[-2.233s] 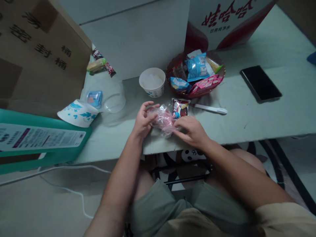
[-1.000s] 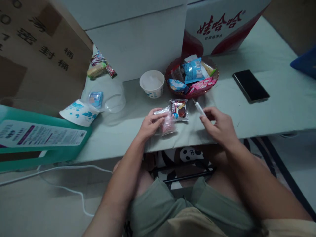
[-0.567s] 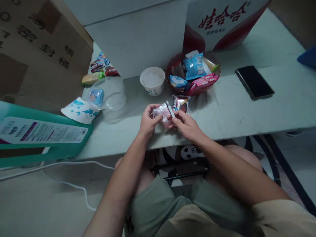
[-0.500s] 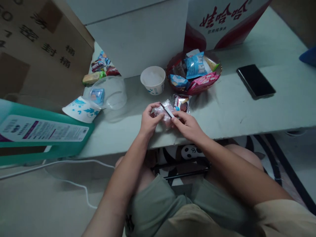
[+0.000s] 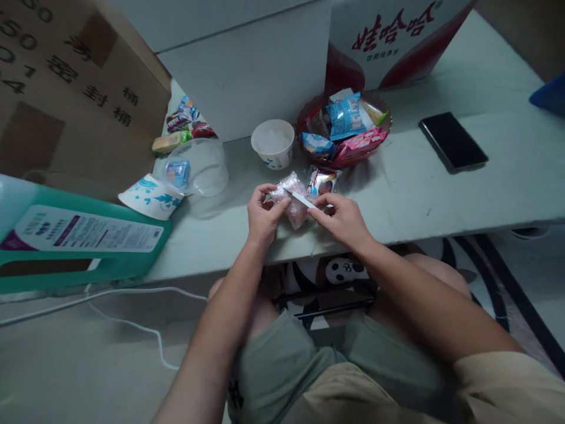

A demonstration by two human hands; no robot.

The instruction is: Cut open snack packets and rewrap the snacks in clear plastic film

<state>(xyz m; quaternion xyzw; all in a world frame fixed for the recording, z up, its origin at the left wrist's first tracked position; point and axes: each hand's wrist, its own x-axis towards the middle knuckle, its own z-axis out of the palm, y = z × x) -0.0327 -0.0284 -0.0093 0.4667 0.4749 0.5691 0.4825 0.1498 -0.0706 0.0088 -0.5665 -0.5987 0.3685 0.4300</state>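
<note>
My left hand pinches the left side of a crinkled clear plastic packet with something pinkish inside, near the table's front edge. Between the thumb and fingers of my right hand is a slim white knife-like tool. Its thin dark end points left and lies across the packet; whether it cuts into the plastic I cannot tell. Just behind my right fingers lies a wrapped chocolate snack. Farther back stand a white paper cup and a red glass bowl filled with several wrapped snacks.
A black phone rests to the right. At left are a clear plastic cup, a tipped patterned paper cup, a green jug and loose snacks. Cardboard and white boxes line the back of the table.
The tool in my right hand has turned, so more of its white face shows. My left hand still holds the packet, and the view has shifted slightly.
</note>
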